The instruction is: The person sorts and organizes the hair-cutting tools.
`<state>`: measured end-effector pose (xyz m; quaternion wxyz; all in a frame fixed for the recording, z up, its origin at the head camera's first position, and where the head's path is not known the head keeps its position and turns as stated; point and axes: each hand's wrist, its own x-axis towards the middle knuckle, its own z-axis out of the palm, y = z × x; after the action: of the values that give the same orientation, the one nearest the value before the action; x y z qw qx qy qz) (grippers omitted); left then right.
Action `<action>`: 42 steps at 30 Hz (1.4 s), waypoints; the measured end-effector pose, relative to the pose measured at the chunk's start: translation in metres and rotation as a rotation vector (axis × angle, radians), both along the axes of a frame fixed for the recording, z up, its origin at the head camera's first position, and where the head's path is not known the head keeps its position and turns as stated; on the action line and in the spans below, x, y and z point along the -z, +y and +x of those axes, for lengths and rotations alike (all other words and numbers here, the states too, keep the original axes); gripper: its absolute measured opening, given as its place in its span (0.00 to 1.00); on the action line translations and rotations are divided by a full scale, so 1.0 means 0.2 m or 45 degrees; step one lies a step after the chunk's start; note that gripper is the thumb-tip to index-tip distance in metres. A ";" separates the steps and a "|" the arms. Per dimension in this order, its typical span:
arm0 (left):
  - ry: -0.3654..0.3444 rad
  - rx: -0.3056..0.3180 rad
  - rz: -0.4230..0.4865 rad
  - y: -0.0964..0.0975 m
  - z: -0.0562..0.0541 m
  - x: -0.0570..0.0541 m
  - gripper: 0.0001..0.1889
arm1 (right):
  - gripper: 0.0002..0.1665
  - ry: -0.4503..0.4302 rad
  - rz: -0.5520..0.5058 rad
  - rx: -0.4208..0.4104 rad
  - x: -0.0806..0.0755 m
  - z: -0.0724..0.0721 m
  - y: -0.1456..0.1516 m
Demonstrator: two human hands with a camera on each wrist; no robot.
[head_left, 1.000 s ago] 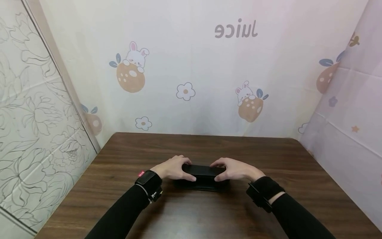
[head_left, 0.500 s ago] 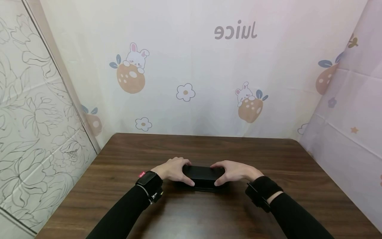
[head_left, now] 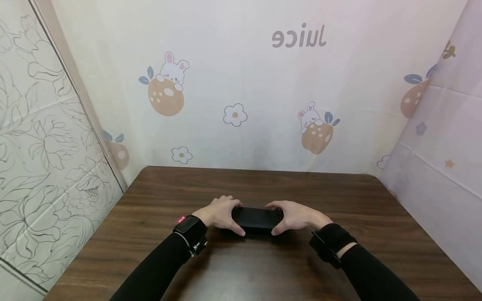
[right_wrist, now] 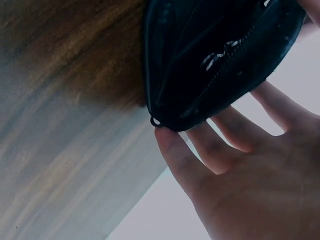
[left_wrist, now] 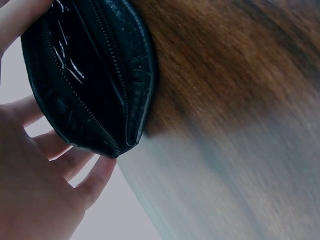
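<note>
A black zip pouch (head_left: 257, 217) lies between my two hands over the middle of the table in the head view. Its mouth is unzipped and gapes in the left wrist view, where toothed zip edges run along both sides of the pouch (left_wrist: 140, 70). Something inside catches the light in streaks; its kind is unclear. My left hand (head_left: 221, 215) grips the pouch's left end, thumb on the near side and fingers on the far side. At the opposite end, my right hand (head_left: 297, 215) holds it the same way. Several fingers of that hand (right_wrist: 260, 170) press the outer wall.
A brown wood-grain table (head_left: 165, 184) spreads around the hands. Behind it hangs a pale curtain (head_left: 211, 79) printed with rabbits and fruit. A panel with flower line drawings (head_left: 45, 142) stands on the left, and another curtain (head_left: 444, 167) hangs on the right.
Both thumbs have shifted slightly down toward the near side of the pouch. Less of the pouch's lower front shows below its upper face. Both hands stay at its ends.
</note>
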<state>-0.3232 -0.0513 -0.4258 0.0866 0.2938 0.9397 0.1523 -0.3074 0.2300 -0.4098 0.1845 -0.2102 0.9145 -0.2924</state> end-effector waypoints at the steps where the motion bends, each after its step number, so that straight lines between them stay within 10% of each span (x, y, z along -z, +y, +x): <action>1: 0.009 0.000 -0.003 0.00 0.00 0.00 0.46 | 0.49 0.009 -0.002 0.000 0.00 0.00 0.00; 42: 0.138 -0.039 -0.286 0.11 -0.04 -0.02 0.43 | 0.49 0.188 0.125 -0.001 0.06 -0.06 -0.04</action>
<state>-0.3305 -0.0292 -0.4219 0.0656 0.2756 0.9585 0.0311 -0.3203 0.2223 -0.4215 0.1268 -0.2222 0.9387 -0.2308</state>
